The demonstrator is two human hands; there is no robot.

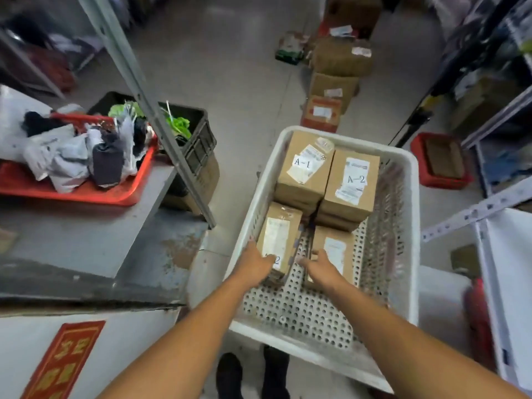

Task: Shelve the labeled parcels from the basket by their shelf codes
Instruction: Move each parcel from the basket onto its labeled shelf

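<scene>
A grey shelf (86,234) on the left carries a red tray (72,194) of soft mailers, and its slanted upright (161,116) comes down close beside the white basket (259,180). Inside the basket, the left hand (254,264) lies on the near-left parcel (277,237), whose label looks like A-2, fingers curled over its near left edge; whether it truly grips cannot be told. The right hand (322,267) reaches in just right of it, fingers loosely spread toward the gap, over the near-right parcel (334,251), holding nothing. Behind stand the A-1 box (305,168) and the A-2 box (349,182), each on top of another.

The step looks like picking the first parcel. Next, the right hand should close on its free side, then both lift straight up past the rim.

The basket's near floor is bare, giving room. Right of the basket, a shelf rail (475,214) juts in, so carrying rightward needs care.
</scene>
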